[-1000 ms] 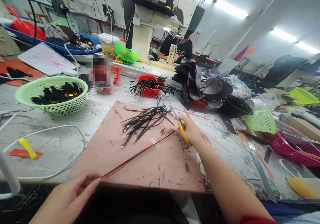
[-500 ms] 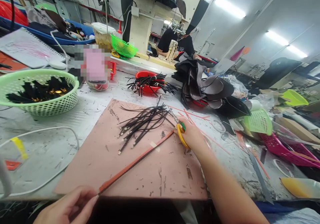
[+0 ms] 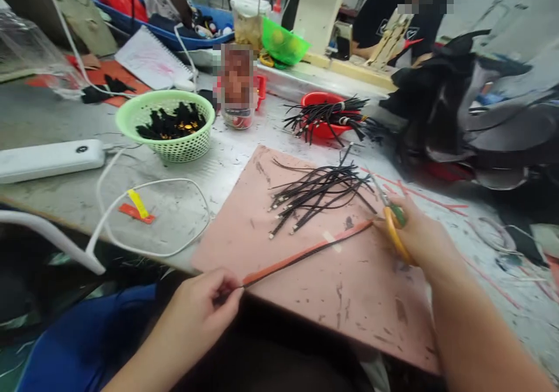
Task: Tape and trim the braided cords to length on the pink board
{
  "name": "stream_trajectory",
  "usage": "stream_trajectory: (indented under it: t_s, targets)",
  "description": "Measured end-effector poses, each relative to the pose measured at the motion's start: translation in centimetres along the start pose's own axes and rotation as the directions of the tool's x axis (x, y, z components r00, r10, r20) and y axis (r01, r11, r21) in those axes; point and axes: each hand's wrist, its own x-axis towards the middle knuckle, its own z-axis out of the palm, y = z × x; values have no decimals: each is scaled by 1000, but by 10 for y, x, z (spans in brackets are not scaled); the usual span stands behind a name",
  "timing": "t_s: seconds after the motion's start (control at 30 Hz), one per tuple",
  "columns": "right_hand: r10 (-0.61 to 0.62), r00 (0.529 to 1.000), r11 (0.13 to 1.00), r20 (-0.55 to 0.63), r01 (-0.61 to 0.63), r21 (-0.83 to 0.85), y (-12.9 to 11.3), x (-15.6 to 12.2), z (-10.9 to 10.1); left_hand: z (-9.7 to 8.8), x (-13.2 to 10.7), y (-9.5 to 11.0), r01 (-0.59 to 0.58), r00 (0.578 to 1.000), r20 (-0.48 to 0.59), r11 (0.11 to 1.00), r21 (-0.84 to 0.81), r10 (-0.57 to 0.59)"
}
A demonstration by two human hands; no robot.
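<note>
My left hand (image 3: 205, 304) is closed in a pinch on the near end of a long thin orange-and-black strip (image 3: 305, 255) at the front edge of a pink cutting mat (image 3: 314, 299). The strip stretches taut across the mat to my right hand (image 3: 419, 237), which is closed on yellow-handled scissors (image 3: 391, 220) and on the strip's far end. A loose pile of black cords with metal tips (image 3: 318, 197) lies on the mat just beyond the strip.
A green basket of black pieces (image 3: 168, 124), a red bowl of black cords (image 3: 325, 118), a white power strip (image 3: 48, 160) with its looping cable, a jar (image 3: 237, 92) and a heap of dark leather (image 3: 476, 112) sit around. A person in black works behind.
The camera view has swung left and down. My left hand has drawn the strip's near end closer to me; my right hand stays on the scissors at the far end.
</note>
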Motion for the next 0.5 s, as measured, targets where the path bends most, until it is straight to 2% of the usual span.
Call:
stream_trajectory:
  t_s: [0.13,0.3,0.5]
  targets:
    - [47,996,998,74,-43,-49,-6,-5,-7,1,-2,5,30,999,-14,999,22,-30]
    - [86,992,996,93,-82,-45,-11,-7,-11,2,-2,5,16,999,-46,1000,6,-16]
    - [151,988,988,-8,-151,-43,-9,-17,-18,3,-1,6,44,996,-78,999,-6,-44]
